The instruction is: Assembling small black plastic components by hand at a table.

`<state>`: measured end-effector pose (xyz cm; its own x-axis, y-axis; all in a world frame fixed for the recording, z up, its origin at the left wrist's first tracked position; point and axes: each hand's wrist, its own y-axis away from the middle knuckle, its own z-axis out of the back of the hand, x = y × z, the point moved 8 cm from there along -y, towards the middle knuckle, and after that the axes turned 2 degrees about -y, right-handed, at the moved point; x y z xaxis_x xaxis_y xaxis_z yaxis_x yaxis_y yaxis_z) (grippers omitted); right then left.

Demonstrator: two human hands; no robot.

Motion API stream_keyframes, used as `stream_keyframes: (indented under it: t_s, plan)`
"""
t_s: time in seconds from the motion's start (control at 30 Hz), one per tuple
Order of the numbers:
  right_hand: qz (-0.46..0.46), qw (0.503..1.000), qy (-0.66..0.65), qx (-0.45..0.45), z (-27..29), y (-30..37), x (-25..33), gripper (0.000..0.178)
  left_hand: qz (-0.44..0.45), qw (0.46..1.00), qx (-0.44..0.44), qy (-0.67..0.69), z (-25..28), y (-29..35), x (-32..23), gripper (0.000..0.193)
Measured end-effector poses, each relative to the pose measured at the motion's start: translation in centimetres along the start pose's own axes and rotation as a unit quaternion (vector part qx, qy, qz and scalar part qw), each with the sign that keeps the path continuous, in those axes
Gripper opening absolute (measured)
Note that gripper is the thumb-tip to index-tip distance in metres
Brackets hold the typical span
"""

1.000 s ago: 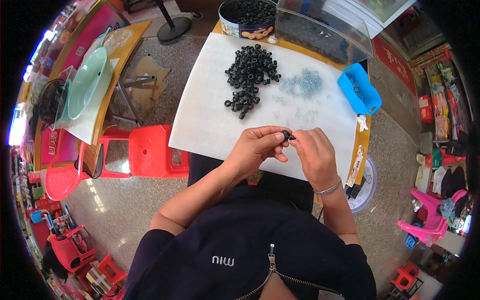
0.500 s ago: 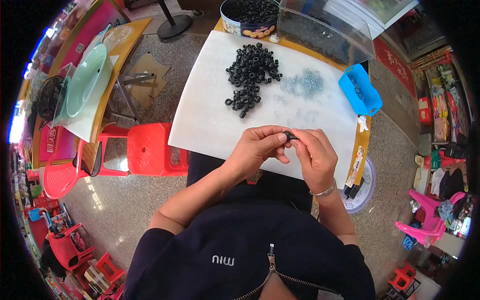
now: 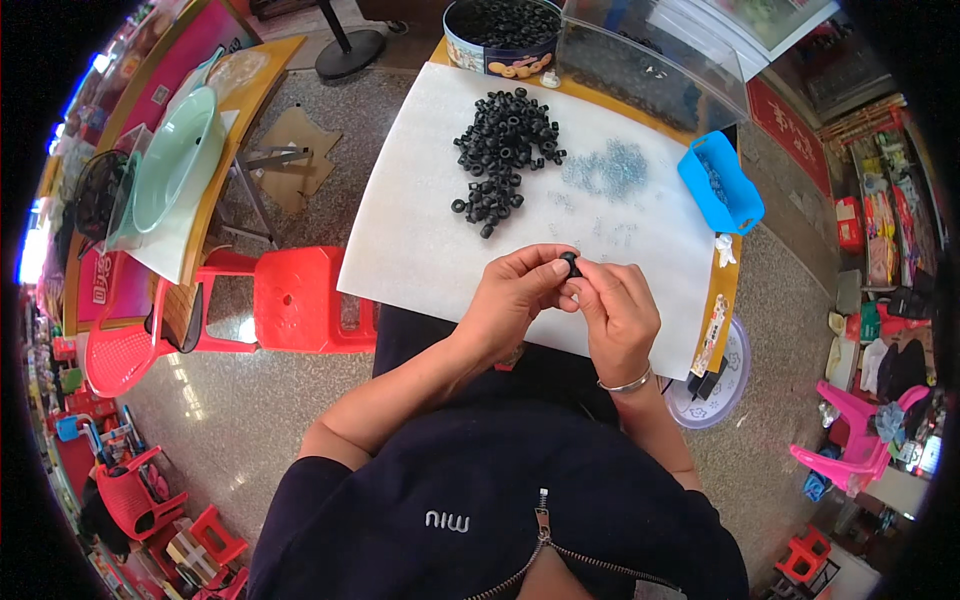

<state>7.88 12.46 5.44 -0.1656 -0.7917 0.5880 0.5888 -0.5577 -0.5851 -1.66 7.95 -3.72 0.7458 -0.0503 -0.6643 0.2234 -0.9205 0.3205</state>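
- In the head view, your left hand (image 3: 512, 296) pinches a small black part (image 3: 570, 264) between thumb and fingers, above the near edge of the white sheet (image 3: 400, 225) on the desk (image 3: 727, 290).
- Your right hand (image 3: 622, 312) has its fingers bent together beside the part; I cannot tell if they also grip it.
- Compared with half a second ago, this right hand is more to the left, so both hands seem to work closely on one part.
- The black pile (image 3: 507, 135) and clear pieces (image 3: 612, 170) lie beyond, unchanged.
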Motion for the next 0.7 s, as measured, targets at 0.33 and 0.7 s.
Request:
stream_keyframes:
  t_s: [0.33, 0.7]
  plan:
    - [-0.102, 0.990, -0.098, 0.012, -0.2, 0.5, -1.3, 0.013, 0.025, 0.999, 0.007, 0.032, 0.1, 0.0, 0.4, 0.023]
    - [-0.187, 0.951, -0.246, -0.024, -0.3, 1.2, -3.9, 0.010, 0.050, 0.996, 0.051, 0.055, -0.5, 0.2, 0.8, 0.025]
